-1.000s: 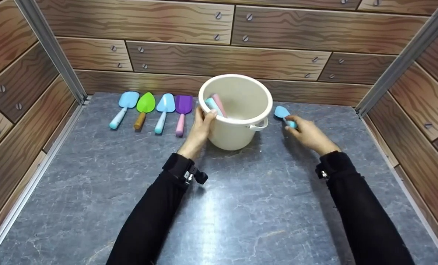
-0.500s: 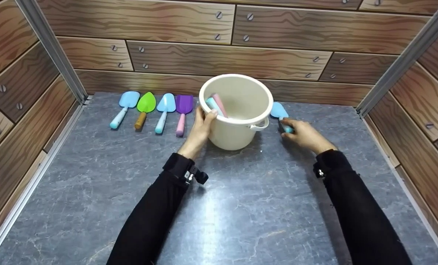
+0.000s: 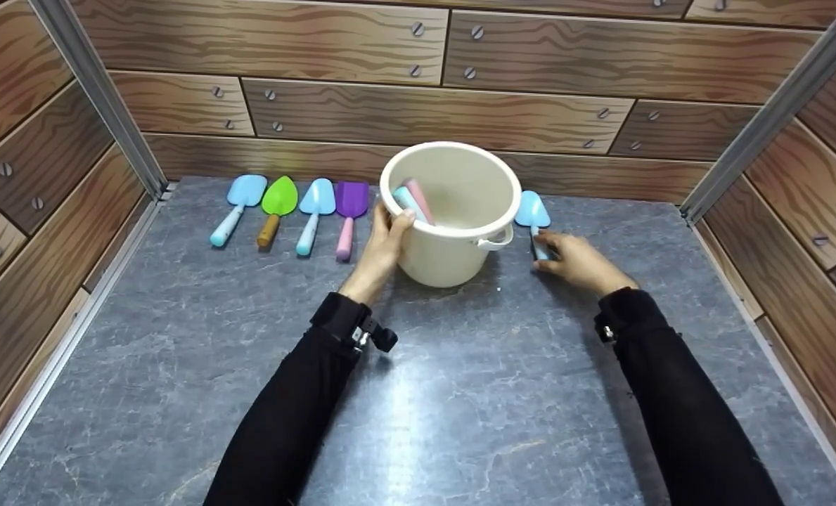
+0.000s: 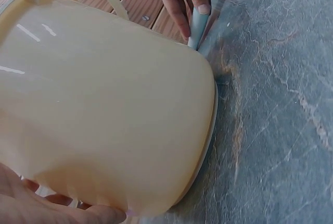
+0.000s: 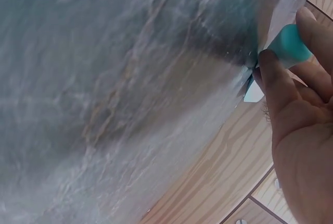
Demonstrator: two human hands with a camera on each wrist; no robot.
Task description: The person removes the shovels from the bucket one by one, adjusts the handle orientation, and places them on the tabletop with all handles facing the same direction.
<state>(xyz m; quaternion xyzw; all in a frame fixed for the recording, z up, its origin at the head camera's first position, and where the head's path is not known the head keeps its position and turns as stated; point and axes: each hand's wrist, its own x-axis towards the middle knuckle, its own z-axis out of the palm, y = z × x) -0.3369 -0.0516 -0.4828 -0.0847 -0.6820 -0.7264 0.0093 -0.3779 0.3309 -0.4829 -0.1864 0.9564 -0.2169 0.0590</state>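
A cream bucket [image 3: 453, 256] stands tilted slightly forward on the floor, a pink handle [image 3: 420, 199] and a light blue handle [image 3: 405, 200] showing inside it. My left hand [image 3: 379, 253] holds the bucket's left side, thumb just below the rim; in the left wrist view its fingers lie along the wall. Right of the bucket, my right hand [image 3: 576, 261] pinches the turquoise handle of a small light blue trowel [image 3: 532, 209]. That trowel's blade points to the back wall. In the right wrist view, the handle end [image 5: 292, 46] sits between thumb and fingers.
Left of the bucket lie a blue trowel [image 3: 247, 190], a green trowel [image 3: 279, 195], another blue trowel [image 3: 317, 197] and a purple trowel [image 3: 351, 199] in a row. Wood-patterned walls [image 3: 361, 112] enclose the grey marbled floor [image 3: 460, 393]. A white handle [image 3: 495, 239] hangs from the bucket.
My right hand has turned the small blue trowel from slanting to nearly straight, blade toward the back wall, and shifted it slightly left. My left hand and the bucket stay put.
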